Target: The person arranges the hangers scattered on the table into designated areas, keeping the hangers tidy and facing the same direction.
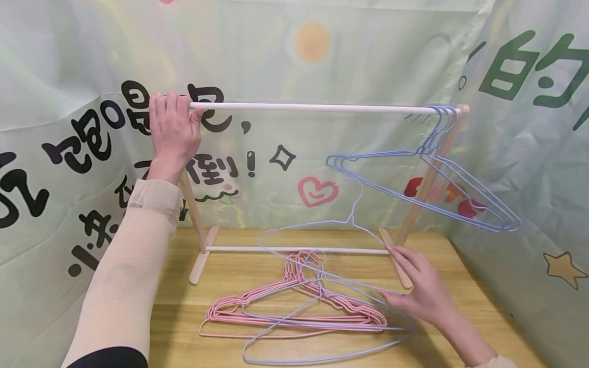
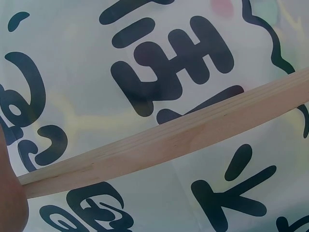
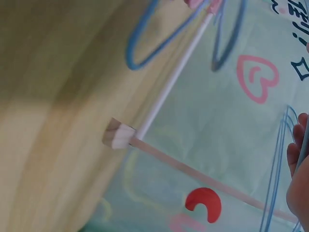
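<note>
My left hand (image 1: pixel 174 130) grips the left end of the white top rod (image 1: pixel 299 107) of a wooden rack, its fingers curled over the corner. A wooden upright (image 2: pixel 169 137) slants through the left wrist view, one end hidden by that hand. On the right, my right hand (image 1: pixel 423 291) pinches a blue clothes hanger (image 1: pixel 313 223) by its right corner, its hook pointing up in front of the lower rod. Several blue hangers (image 1: pixel 377 186) hang from the rod's right end. Below, pink hangers (image 1: pixel 257 299) lie piled on the table with blue hangers (image 1: pixel 322 362) over them.
The rack's lower white rod (image 1: pixel 248 249) runs between two wooden feet (image 1: pixel 202 258) on the wood-grain table (image 1: pixel 175 327). A printed cloth (image 1: pixel 276 66) closes off the back and both sides. The piled hangers lie in front of the lower rod.
</note>
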The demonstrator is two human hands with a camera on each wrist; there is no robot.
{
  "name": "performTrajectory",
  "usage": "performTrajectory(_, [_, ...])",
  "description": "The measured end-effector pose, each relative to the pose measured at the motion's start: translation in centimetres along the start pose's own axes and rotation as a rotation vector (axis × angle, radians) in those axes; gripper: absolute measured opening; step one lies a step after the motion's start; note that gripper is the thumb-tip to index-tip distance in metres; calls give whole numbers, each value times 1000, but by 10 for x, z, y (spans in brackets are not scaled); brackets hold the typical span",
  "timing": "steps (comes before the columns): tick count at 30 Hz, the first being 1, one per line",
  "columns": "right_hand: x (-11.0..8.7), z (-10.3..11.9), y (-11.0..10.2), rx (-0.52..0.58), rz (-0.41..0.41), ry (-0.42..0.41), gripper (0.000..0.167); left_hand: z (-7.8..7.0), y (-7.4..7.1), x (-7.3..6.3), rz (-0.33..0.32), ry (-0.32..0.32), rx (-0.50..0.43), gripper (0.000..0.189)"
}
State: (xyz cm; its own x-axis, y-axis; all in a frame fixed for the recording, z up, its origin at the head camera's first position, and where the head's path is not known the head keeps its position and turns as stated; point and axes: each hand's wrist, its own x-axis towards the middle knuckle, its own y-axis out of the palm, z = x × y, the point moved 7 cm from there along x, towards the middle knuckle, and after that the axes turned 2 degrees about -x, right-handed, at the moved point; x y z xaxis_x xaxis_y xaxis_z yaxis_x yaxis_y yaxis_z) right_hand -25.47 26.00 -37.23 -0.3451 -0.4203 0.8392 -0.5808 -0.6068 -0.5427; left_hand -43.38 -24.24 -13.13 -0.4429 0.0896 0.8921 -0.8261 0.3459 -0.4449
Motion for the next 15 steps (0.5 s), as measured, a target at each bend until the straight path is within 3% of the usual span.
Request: performTrajectory(15, [50, 0, -52, -69, -217, -97, 81, -1, 0, 0, -15, 17, -1, 50])
